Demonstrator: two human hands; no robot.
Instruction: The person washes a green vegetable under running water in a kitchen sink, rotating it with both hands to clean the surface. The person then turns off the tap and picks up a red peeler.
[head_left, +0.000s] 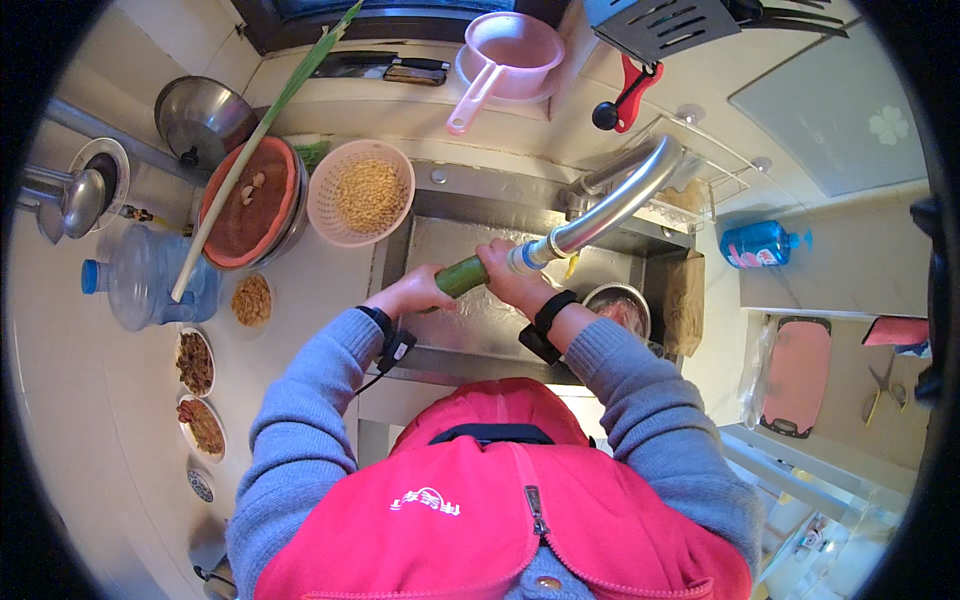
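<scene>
A long green vegetable, perhaps a cucumber (460, 277), lies across both hands above the stainless steel sink (450, 322). My left hand (417, 291) grips its left end, with the thumb on top. Around its right end my right hand (504, 268) is closed, close under the faucet spout (534, 255). Water wets the basin floor, though the stream itself is hard to make out. To the right of my right wrist, a metal bowl (646, 300) in the sink holds something pale pink, possibly meat.
Left of the sink stand a pink colander (319, 214) of yellow beans, a red basin (285, 232) and a water jug (142, 277). A leek-like stalk (247, 150) slants across the basin. A soap bottle (754, 244) and a pink cutting board (796, 371) are at right.
</scene>
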